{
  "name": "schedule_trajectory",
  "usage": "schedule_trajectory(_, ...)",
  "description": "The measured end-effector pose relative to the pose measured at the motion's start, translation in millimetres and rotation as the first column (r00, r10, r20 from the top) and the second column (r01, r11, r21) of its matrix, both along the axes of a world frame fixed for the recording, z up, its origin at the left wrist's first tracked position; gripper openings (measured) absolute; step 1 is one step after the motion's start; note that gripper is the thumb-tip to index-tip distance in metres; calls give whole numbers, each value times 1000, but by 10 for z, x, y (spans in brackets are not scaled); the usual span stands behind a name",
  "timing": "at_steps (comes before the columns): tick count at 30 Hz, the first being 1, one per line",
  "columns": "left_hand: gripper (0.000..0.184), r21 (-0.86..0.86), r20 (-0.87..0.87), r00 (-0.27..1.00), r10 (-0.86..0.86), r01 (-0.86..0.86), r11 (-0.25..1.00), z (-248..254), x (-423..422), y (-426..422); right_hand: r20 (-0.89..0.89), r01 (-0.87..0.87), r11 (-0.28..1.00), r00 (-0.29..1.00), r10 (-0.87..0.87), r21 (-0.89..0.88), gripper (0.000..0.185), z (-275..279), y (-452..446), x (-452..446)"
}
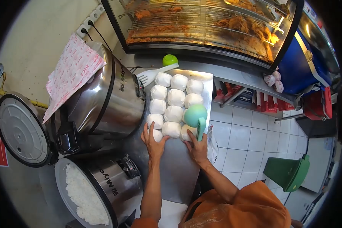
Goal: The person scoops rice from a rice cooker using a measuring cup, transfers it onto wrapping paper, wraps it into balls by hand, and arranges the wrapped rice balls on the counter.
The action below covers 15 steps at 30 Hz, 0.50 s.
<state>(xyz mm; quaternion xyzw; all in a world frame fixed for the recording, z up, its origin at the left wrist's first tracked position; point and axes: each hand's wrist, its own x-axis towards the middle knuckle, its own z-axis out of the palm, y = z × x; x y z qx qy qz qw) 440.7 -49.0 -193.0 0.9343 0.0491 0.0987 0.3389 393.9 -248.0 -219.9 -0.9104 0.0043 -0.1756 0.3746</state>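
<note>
Several round white wrapped bundles (176, 97) stand in rows on a metal tray (208, 81). My left hand (155, 143) has its fingers spread around a bundle at the near left corner of the group. My right hand (197, 148) touches the near right bundle, with its thumb and fingers around the handle of a turquoise ladle-like scoop (195, 115). The scoop's round bowl lies over the bundles on the right side and partly hides them. A white slotted spatula (155, 74) rests beyond the rows at the left.
Two steel rice cookers stand at the left, one closed (98, 91), one open with white rice (85, 195). Pink-printed paper sheets (74, 68) lie on the closed one. A glass cabinet (201, 28) with fried food is behind; a green bin (287, 171) stands on the floor.
</note>
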Motion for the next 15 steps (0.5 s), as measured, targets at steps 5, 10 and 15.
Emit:
schedule_trajectory(5,96,-35,16,1000,-3,3,999,-3,79,-63,27,24,1000,999,-23,-20,63,16,-53,149)
schedule_trajectory(10,88,-29,64,998,1,1,1000,145,96,-112,57,48,992,997,-41,-118,64,53,-79,238)
schedule_trajectory(15,56,236,44,983,-179,164,958,250,-142,-363,21,39,993,999,-37,-109,64,121,-197,88)
